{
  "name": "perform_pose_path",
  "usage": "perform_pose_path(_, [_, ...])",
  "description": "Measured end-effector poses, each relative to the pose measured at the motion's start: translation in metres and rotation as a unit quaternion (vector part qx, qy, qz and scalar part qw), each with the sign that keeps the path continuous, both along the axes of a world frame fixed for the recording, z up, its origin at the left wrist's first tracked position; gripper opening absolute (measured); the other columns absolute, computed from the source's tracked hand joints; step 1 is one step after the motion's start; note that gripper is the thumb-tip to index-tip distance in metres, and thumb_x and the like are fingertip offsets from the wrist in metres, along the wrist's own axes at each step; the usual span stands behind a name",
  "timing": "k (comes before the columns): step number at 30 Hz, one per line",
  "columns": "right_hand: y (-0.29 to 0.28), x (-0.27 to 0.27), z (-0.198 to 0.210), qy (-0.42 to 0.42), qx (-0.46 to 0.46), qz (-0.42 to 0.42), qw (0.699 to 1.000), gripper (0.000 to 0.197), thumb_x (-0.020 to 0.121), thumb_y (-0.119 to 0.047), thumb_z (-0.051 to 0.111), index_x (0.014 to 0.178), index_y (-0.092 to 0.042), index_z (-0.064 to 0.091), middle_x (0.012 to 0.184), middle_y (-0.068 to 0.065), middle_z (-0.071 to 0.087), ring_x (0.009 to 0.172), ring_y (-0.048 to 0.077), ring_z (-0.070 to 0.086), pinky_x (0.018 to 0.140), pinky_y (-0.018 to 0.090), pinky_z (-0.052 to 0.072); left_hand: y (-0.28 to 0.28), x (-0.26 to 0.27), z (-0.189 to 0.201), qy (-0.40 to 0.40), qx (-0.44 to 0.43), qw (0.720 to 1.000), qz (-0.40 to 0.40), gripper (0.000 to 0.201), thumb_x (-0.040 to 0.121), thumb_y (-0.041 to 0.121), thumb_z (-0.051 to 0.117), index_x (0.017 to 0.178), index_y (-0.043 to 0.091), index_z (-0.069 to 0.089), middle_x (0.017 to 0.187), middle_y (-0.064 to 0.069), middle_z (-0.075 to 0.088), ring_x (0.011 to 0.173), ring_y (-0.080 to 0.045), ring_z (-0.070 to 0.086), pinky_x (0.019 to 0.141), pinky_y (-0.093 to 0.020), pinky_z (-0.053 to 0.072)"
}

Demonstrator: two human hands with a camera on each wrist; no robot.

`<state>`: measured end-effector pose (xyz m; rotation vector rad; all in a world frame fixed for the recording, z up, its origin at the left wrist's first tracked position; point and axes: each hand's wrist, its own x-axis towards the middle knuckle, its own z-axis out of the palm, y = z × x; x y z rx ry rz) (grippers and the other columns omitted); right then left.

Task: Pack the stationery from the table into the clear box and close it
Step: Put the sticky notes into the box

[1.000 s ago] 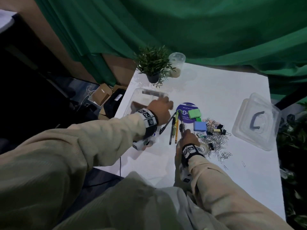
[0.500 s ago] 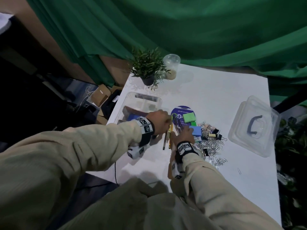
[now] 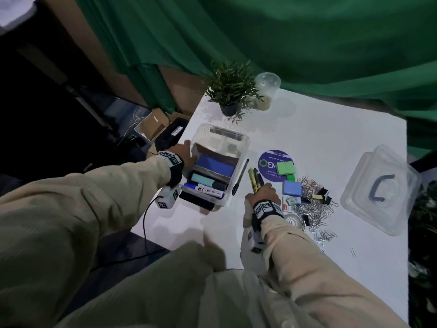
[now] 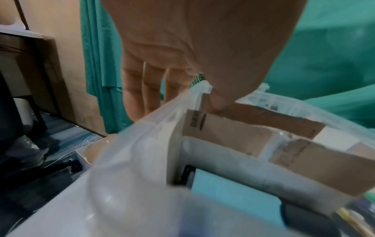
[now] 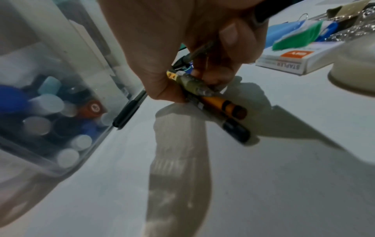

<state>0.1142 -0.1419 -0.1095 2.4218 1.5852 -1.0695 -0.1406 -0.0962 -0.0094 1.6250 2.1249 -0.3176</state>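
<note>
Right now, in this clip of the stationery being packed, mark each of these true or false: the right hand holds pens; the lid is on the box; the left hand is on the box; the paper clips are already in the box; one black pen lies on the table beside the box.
1. The right hand holds a bunch of pens. True.
2. The lid is on the clear box. False: the lid lies on the table, far to the right of the open box.
3. The left hand grips the box's rim. True.
4. The paper clips are in the box. False: they lie in a heap on the table.
5. A black pen lies on the table beside the box. True.
</note>
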Motion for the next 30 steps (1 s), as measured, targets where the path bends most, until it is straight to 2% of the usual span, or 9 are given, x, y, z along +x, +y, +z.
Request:
perform_pose_path(3, [-0.001, 0.0, 0.001, -0.008, -0.007, -0.003, 1.0, 0.045, 0.084, -0.033, 0.059, 0.119, -0.008, 0.046, 0.124, 0.013, 0.056, 0.114, 0.032, 0.056, 0.094, 0.037, 0.042, -0.005, 0.001, -0.004, -0.014, 0.004, 1.0, 0.008, 0.056, 0.099, 0.046, 0.033, 0.142, 0.011, 0.027, 0.121, -0.02, 0.059, 0.094, -0.035, 0.061, 0.073, -0.037, 0.043])
perform_pose_path(6, [-0.003, 0.003, 0.002, -0.01, -0.019, -0.018, 1.0, 0.044, 0.089, -0.039, 0.051, 0.122, -0.009, 0.051, 0.126, 0.013, 0.057, 0.116, 0.032, 0.055, 0.097, 0.038, 0.042, -0.006, -0.001, -0.009, -0.026, 0.016, 1.0, 0.007, 0.052, 0.1, 0.042, 0.034, 0.14, 0.01, 0.027, 0.113, -0.02, 0.063, 0.077, -0.029, 0.054, 0.068, -0.036, 0.042])
perform_pose_path(8, [-0.002, 0.005, 0.002, 0.012, -0.023, -0.055, 0.998, 0.046, 0.091, -0.041, 0.047, 0.123, -0.009, 0.053, 0.127, 0.014, 0.057, 0.116, 0.033, 0.056, 0.095, 0.037, 0.042, -0.008, -0.001, -0.01, -0.032, 0.004, 0.999, 0.001, 0.056, 0.099, 0.04, 0.036, 0.144, 0.01, 0.02, 0.113, -0.019, 0.063, 0.078, -0.029, 0.056, 0.066, -0.036, 0.043])
perform_pose_path(11, [0.003, 0.001, 0.007, 0.076, 0.001, -0.121, 0.99, 0.046, 0.091, -0.042, 0.05, 0.12, -0.007, 0.057, 0.124, 0.017, 0.06, 0.112, 0.035, 0.057, 0.087, 0.035, 0.042, -0.011, -0.002, -0.009, -0.026, -0.013, 1.0, -0.013, 0.065, 0.1, 0.036, 0.036, 0.152, 0.012, 0.005, 0.12, -0.018, 0.06, 0.092, -0.033, 0.061, 0.067, -0.034, 0.041])
perform_pose_path(15, [0.011, -0.02, 0.014, 0.134, 0.037, -0.152, 0.979, 0.044, 0.083, -0.043, 0.065, 0.111, -0.009, 0.058, 0.113, 0.015, 0.065, 0.106, 0.034, 0.06, 0.086, 0.036, 0.045, -0.014, -0.003, -0.007, -0.028, -0.005, 0.999, -0.02, 0.065, 0.1, 0.037, 0.035, 0.152, 0.011, 0.005, 0.116, -0.018, 0.063, 0.08, -0.029, 0.055, 0.067, -0.034, 0.041])
perform_pose_path(17, [0.014, -0.032, 0.015, 0.133, 0.042, -0.144, 0.98, 0.047, 0.082, -0.044, 0.068, 0.111, -0.009, 0.055, 0.113, 0.016, 0.064, 0.106, 0.035, 0.06, 0.087, 0.039, 0.046, -0.013, -0.005, -0.008, -0.027, -0.01, 0.999, -0.023, 0.067, 0.1, 0.039, 0.034, 0.153, 0.011, 0.002, 0.117, -0.018, 0.063, 0.081, -0.028, 0.055, 0.067, -0.033, 0.041])
perform_pose_path(20, [0.018, -0.045, 0.016, 0.108, 0.039, -0.128, 0.985, 0.04, 0.087, -0.037, 0.063, 0.114, -0.009, 0.051, 0.116, 0.018, 0.062, 0.107, 0.037, 0.059, 0.088, 0.042, 0.047, -0.013, -0.011, -0.009, -0.025, -0.018, 0.999, -0.034, 0.07, 0.099, 0.042, 0.033, 0.153, 0.012, 0.001, 0.116, -0.018, 0.063, 0.085, -0.03, 0.059, 0.068, -0.033, 0.042])
perform_pose_path(24, [0.016, -0.052, 0.018, 0.055, 0.034, -0.089, 0.994, 0.042, 0.091, -0.024, 0.055, 0.127, -0.007, 0.042, 0.117, 0.018, 0.062, 0.109, 0.037, 0.06, 0.088, 0.041, 0.046, -0.016, -0.015, -0.012, -0.04, -0.004, 0.999, -0.023, 0.068, 0.097, 0.043, 0.038, 0.151, 0.014, 0.007, 0.109, -0.016, 0.065, 0.076, -0.027, 0.057, 0.065, -0.032, 0.043])
perform_pose_path(30, [0.017, -0.058, 0.014, 0.069, 0.036, -0.092, 0.993, 0.03, 0.091, -0.024, 0.055, 0.112, -0.003, 0.059, 0.12, 0.019, 0.061, 0.111, 0.038, 0.059, 0.09, 0.04, 0.047, -0.016, -0.021, -0.021, -0.058, 0.01, 0.998, -0.03, 0.07, 0.096, 0.041, 0.042, 0.15, 0.015, 0.008, 0.102, -0.015, 0.066, 0.074, -0.028, 0.059, 0.065, -0.034, 0.048])
